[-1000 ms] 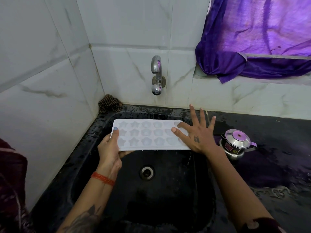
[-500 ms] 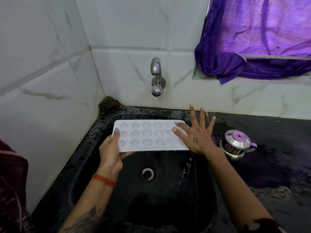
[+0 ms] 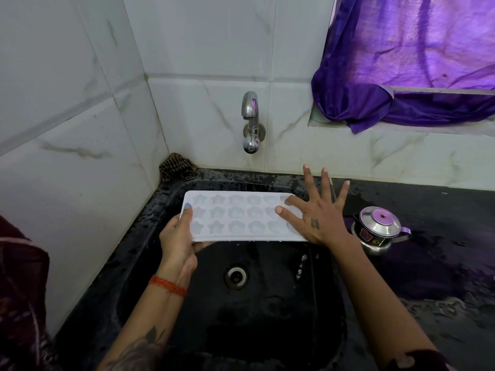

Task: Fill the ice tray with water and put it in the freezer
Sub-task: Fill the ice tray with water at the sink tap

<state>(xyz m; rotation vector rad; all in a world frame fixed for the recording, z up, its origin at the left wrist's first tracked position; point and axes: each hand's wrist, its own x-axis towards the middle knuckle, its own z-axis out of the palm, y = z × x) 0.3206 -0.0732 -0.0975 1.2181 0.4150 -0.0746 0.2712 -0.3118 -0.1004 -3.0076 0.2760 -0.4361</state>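
Over sink [image 3: 150, 223], left hand [image 3: 178, 241] gripping ice tray [image 3: 235, 219], right hand [image 3: 318, 212] splayed flat, apparently touching it.

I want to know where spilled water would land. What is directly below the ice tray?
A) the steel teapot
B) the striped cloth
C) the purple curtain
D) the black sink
D: the ice tray, gripped by the left hand with the right hand flat on it, is over the black sink, and drops fall into it.
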